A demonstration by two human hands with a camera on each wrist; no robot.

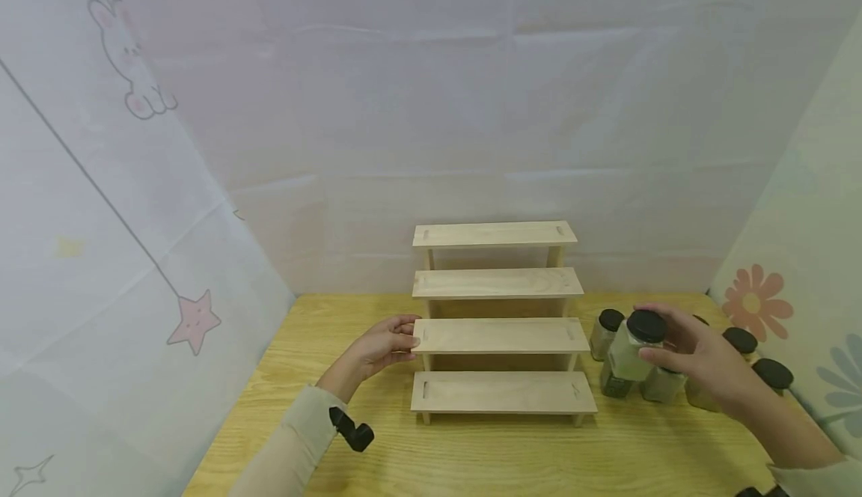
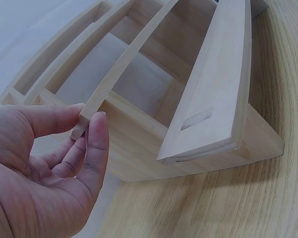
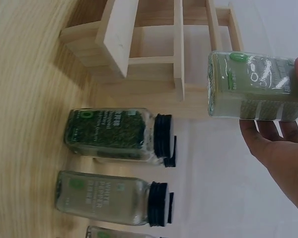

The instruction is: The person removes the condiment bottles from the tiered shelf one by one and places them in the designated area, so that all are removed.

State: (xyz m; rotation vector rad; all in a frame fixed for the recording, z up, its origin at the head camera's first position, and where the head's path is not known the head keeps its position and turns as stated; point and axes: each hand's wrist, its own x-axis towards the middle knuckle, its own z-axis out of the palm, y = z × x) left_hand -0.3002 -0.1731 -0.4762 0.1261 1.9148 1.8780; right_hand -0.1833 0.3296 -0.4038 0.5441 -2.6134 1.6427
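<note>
A four-tier stepped wooden rack (image 1: pixel 498 394) stands on the table. My left hand (image 1: pixel 380 346) pinches the left end of its second board from the bottom; the left wrist view shows thumb and fingers around that board's end (image 2: pixel 92 110). To the right of the rack, my right hand (image 1: pixel 703 355) grips a glass spice jar (image 3: pixel 253 89) with pale contents and a black lid (image 1: pixel 646 325). This jar is raised above the other jars. Beneath it stands a jar of dark green herbs (image 3: pixel 109 134), with a white pepper jar (image 3: pixel 104 198) beside that.
More black-lidded jars stand on the right of the wooden table (image 1: pixel 471 459), among them one (image 1: pixel 606 336) near the rack and one (image 1: pixel 773 374) at the far right. A pale printed sheet (image 1: pixel 404 108) hangs behind and at both sides.
</note>
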